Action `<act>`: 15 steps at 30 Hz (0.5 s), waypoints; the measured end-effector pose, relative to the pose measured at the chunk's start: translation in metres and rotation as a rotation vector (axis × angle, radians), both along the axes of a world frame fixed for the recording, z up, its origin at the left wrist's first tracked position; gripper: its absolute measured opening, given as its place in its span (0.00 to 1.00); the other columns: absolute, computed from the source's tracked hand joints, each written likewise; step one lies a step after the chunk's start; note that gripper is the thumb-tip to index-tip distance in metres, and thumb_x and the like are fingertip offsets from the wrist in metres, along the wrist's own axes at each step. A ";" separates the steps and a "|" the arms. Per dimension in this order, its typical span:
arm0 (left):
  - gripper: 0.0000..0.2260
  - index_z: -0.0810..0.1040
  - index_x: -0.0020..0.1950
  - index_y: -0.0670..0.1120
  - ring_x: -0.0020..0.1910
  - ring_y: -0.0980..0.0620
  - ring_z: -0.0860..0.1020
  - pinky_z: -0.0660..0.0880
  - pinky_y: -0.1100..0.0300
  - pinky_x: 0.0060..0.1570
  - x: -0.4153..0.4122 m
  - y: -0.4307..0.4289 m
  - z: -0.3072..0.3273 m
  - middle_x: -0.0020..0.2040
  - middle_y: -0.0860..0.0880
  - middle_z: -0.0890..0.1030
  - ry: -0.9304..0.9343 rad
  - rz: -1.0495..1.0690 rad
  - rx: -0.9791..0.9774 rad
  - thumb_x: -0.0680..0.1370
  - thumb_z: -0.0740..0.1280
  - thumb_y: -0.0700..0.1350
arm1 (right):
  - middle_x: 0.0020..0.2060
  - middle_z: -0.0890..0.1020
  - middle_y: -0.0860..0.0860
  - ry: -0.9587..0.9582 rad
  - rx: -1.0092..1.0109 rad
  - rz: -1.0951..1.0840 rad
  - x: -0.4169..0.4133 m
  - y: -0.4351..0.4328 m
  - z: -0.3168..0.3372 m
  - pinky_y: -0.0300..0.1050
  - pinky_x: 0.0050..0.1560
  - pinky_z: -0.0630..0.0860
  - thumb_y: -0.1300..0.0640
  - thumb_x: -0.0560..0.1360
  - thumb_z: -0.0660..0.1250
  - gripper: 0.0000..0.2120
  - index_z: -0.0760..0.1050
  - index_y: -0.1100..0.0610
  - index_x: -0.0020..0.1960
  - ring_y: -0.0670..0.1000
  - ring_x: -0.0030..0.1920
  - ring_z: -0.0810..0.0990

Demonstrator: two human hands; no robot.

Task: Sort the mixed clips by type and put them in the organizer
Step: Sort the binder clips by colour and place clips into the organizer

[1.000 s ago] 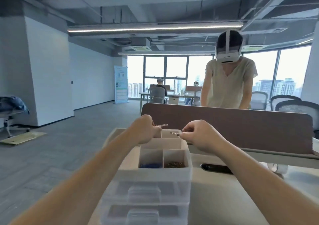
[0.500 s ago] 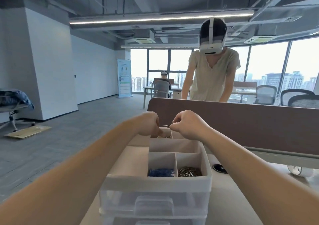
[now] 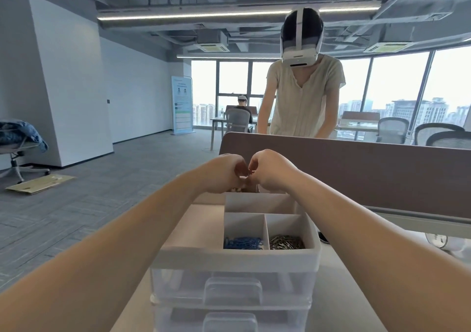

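One clip [image 3: 251,170] touches left hand [image 3: 224,175] and right hand [image 3: 274,172].

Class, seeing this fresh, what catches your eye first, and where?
The left hand and right hand meet mid-frame, pinching a small clip over the far end of the organizer. Its near compartments hold blue clips and silver clips. Behind the divider stands a person in a white headset.

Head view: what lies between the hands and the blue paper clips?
Head view shows one wide compartment of the organizer, nothing visible inside, between the left hand, right hand and blue paper clips.
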State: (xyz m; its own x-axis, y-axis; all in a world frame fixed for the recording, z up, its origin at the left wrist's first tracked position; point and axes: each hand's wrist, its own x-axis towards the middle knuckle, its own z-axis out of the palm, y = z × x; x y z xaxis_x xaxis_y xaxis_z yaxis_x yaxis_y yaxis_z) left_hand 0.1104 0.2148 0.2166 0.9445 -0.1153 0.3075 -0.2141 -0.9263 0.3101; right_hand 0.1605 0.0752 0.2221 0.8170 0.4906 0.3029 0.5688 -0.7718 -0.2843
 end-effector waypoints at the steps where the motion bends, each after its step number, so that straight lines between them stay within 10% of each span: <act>1: 0.12 0.78 0.58 0.43 0.50 0.50 0.77 0.72 0.59 0.47 -0.003 0.004 0.000 0.53 0.48 0.80 0.008 -0.011 -0.046 0.75 0.70 0.41 | 0.45 0.84 0.54 -0.006 -0.023 0.002 0.000 0.002 0.000 0.46 0.44 0.77 0.53 0.71 0.74 0.11 0.83 0.60 0.49 0.55 0.46 0.82; 15: 0.07 0.74 0.51 0.46 0.48 0.48 0.78 0.74 0.57 0.43 -0.022 0.013 -0.004 0.51 0.48 0.78 -0.116 0.140 -0.253 0.77 0.60 0.36 | 0.57 0.79 0.52 -0.065 -0.233 0.113 -0.005 0.024 -0.003 0.44 0.51 0.74 0.63 0.77 0.64 0.13 0.79 0.58 0.61 0.51 0.53 0.76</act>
State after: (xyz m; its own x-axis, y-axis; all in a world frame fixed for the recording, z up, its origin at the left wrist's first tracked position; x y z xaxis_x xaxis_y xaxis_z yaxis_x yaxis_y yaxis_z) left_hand 0.0886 0.2279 0.2130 0.9028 0.1073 0.4165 -0.1372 -0.8460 0.5153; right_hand 0.1557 0.0995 0.2196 0.7360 0.6398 0.2214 0.6660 -0.7429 -0.0669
